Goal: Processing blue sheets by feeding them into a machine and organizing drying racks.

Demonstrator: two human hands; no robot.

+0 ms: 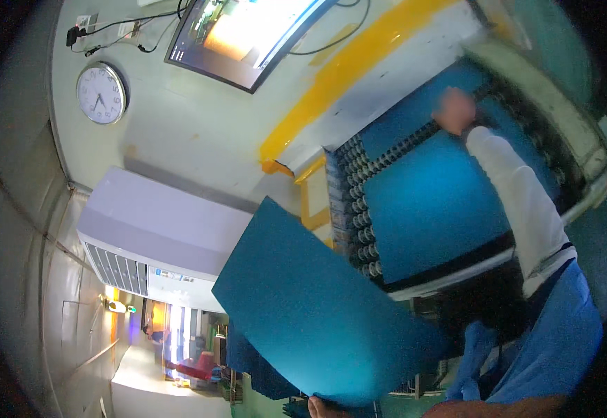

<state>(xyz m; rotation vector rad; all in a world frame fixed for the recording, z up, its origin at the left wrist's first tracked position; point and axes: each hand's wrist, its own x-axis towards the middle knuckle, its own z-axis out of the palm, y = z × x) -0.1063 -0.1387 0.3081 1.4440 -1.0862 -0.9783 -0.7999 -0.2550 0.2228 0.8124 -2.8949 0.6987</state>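
A large, flat, rigid-looking blue panel [317,306] fills the lower middle. My left hand [324,408] grips its bottom edge; only the fingertips show, and the panel hides the rest. A white-sleeved arm, apparently mine, comes in from the lower right. Its end, my right hand [454,111], is over a machine bed at the upper right, by a row of black roller wheels [401,148]. The hand is smeared, so its fingers and any hold are unclear. Beneath that arm another blue panel [436,202] lies flat on the bed, with more blue surface beyond the wheels.
A pale machine frame [561,111] borders the bed on the right. At the left stand a tall white air conditioner [171,223], a wall clock [101,93] and a lit screen [248,38] with cables. Far at lower left are a person [154,334] and a red chair [199,366].
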